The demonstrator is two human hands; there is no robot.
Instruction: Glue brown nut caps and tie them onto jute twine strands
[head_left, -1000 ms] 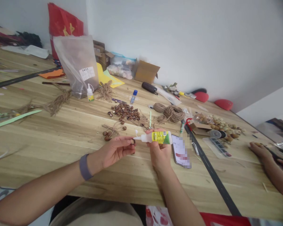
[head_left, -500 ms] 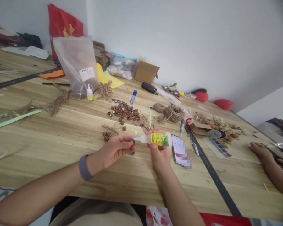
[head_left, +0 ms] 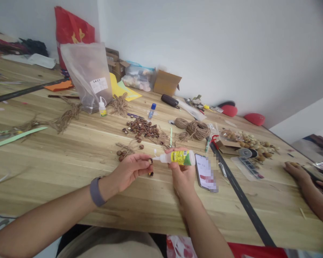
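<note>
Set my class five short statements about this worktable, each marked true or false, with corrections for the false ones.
1. The right hand holds the yellow-labelled bottle. True.
2. The bottle's nozzle points away from the left hand. False: it points toward the small brown piece in the left hand's fingers.
3. A small white bottle stands upright by the translucent bag. True.
4. The phone lies left of both hands. False: the phone lies to the right of the right hand.
5. The twine ball sits beside a larger coil of twine. True.
</note>
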